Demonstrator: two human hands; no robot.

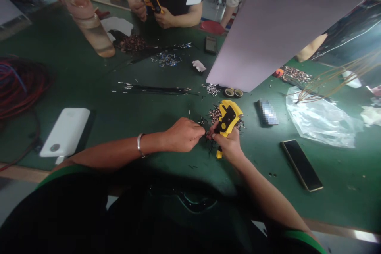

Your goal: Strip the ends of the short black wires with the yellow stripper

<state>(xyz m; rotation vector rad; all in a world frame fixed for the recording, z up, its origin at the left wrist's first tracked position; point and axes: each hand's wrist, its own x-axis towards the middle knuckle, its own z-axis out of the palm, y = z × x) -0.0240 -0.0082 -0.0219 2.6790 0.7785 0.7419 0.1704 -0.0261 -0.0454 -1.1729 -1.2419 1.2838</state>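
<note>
My right hand (231, 146) is wrapped round a yellow and black wire stripper (228, 118), its head pointing away from me. Close on its left, my left hand (185, 135) is closed in a pinch; what sits between the fingertips is too small to make out. The fingertips of both hands nearly meet. Beyond them, partly hidden by the tool, lies a heap of short copper-coloured and dark pieces (213, 114). Farther off, a bundle of thin black wires (160, 89) stretches across the green table (143, 115). Small silvery pieces (212, 89) are piled at its right end.
A white power bank (67, 131) and coiled red wire (20, 87) lie left; a bottle (91, 27) stands behind them. On the right are a phone (302, 165), a plastic bag (321, 119) and a tall pale panel (268, 27). Opposite, a co-worker holds a similar tool (154, 3).
</note>
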